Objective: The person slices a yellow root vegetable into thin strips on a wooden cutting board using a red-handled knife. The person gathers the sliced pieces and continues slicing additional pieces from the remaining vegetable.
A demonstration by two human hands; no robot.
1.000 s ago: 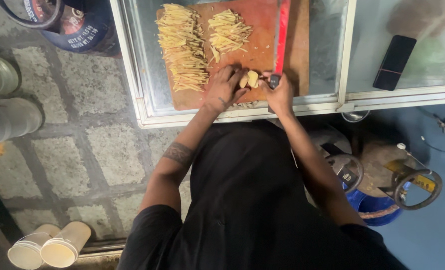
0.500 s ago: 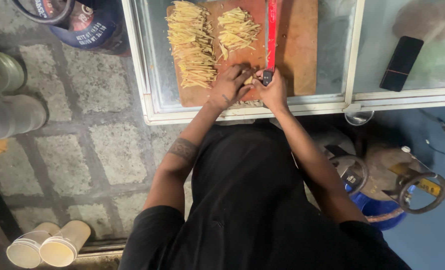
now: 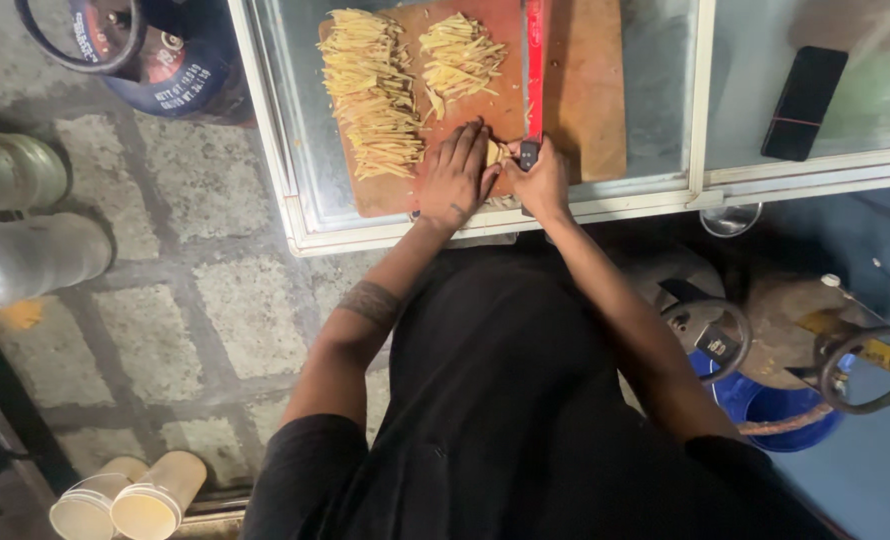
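A wooden cutting board [image 3: 585, 90] lies on a glass-topped counter [image 3: 665, 60]. Two piles of pale yellow potato strips sit on the board, a long one [image 3: 370, 90] at the left and a smaller one [image 3: 460, 55] beside it. My left hand [image 3: 453, 175] presses flat on a piece of potato [image 3: 493, 152] at the board's near edge. My right hand [image 3: 540, 180] grips the dark handle of a long knife with a red blade [image 3: 533, 60], which points away across the board, right next to the potato piece.
A black phone [image 3: 803, 88] lies on the counter at the right. Gas cylinders stand at the top left [image 3: 155, 60] and under the counter at the right [image 3: 825, 340]. Metal cans [image 3: 25, 255] and paper cups [image 3: 125, 500] sit on the paved floor.
The knife blade swung from leaning right to nearly straight across the board. Both hands stayed on the potato piece at the board's near edge.
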